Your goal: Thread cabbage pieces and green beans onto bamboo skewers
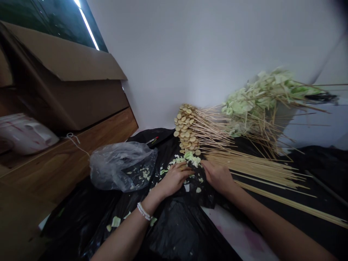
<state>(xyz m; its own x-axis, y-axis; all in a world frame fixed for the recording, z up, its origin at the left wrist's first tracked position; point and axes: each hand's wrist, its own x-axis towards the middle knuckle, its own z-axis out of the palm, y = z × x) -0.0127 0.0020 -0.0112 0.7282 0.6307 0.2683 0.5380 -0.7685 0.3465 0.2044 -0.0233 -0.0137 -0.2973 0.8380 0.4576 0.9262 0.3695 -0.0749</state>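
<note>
My left hand (176, 176), with a white beaded bracelet (144, 211) at the wrist, rests its fingers stretched out over chopped cabbage scraps (193, 159) on a black plastic sheet (174, 228). My right hand (219, 177) is closed, thumb and fingers pinched at the right edge of the scraps. What sits in that pinch is hidden. Just beyond both hands lie stacked skewers of round, pale slices (186, 125), their sticks pointing right. Bare bamboo skewers (266, 170) are spread to the right of my right hand.
Cabbage skewers (261, 94) are heaped at the back right against a white wall (176, 54). To the left lies a clear plastic bag (116, 165) with scraps around it. A cardboard box (67, 98) and a white plastic container (27, 134) stand on a wooden surface (108, 132).
</note>
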